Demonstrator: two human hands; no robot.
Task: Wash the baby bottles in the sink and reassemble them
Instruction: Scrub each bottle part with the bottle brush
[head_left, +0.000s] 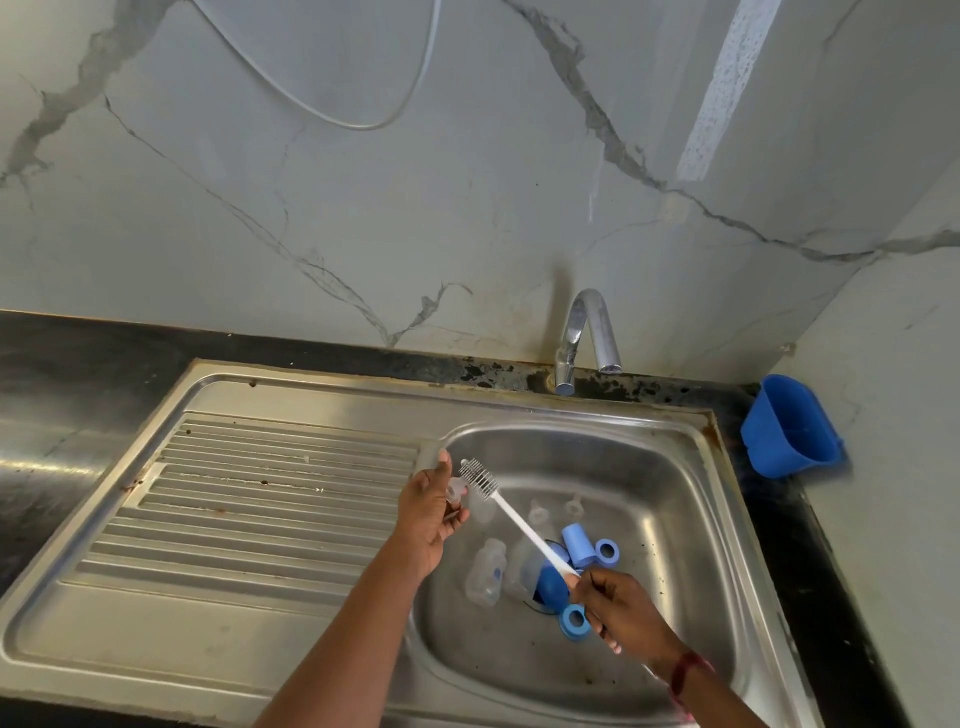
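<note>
The steel sink basin (691, 499) sits at the right end of the black countertop (62, 374), with its back rim close to the marble wall (311, 208) and its right rim near the side wall. The ribbed drainboard (249, 499) stretches wide and flat to its left. The faucet (587, 332) arches over the basin's back edge. A blue tub (789, 426) sits in the corner against the side wall; I cannot tell what is in it. The left hand (431, 519), above the basin's left edge, pinches a clear nipple (457, 491). The right hand (623, 608), well apart from it, grips the handle of a white bottle brush (524, 530) whose bristles are just beside that nipple. Around the drain lie a clear bottle (488, 571), two more nipples (574, 504), a blue cap (579, 545) and blue rings (607, 551).
</note>
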